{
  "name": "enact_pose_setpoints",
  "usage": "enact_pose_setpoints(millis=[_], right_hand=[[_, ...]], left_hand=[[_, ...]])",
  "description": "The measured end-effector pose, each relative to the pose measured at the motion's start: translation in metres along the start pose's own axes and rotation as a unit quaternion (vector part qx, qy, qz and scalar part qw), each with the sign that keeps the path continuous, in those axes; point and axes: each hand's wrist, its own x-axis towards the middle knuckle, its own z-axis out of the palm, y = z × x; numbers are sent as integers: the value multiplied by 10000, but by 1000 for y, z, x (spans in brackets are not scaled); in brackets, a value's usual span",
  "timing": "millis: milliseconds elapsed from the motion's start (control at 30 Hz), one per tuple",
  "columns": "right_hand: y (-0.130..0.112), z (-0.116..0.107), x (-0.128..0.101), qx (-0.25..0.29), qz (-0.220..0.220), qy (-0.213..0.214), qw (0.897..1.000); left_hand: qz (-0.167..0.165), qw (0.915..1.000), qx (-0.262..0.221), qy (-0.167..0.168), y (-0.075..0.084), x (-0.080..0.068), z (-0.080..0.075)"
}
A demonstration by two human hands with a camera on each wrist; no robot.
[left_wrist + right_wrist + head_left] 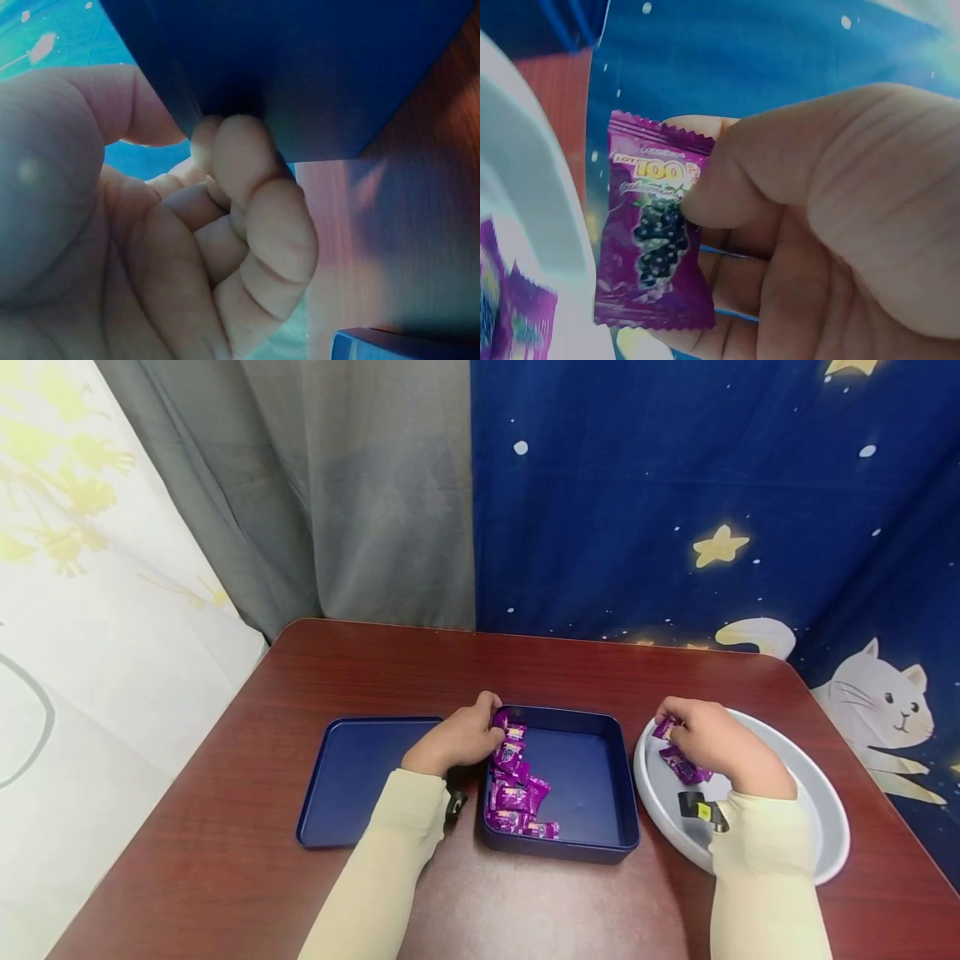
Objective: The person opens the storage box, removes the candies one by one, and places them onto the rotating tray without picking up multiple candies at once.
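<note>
A purple wrapped candy (656,232) with a grape picture is pinched between the thumb and fingers of my right hand (712,739), over the left part of a white round tray (828,810). More purple candies (684,766) lie in that tray beneath the hand. My left hand (461,735) grips the left wall of an open blue box (573,777) near its far corner; the left wrist view shows its curled fingers (244,154) against the outer wall. Inside the box, several purple candies (513,797) line the left side and near-left corner.
The blue lid (352,777) lies flat on the reddish-brown table (225,843), left of the box and partly behind the left forearm. A grey curtain (390,493) and a blue starry curtain (637,502) hang behind the table's far edge.
</note>
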Motion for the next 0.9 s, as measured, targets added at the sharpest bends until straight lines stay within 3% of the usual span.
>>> enact_pose_setpoints(millis=[300,900], right_hand=[[27,-3,-10,217,746,-315,9965],[48,9,-11,419,1057,-649,9914]], left_hand=[[24,10000,28,-20,3,-1,1],[-29,10000,38,5,2,-2,3]])
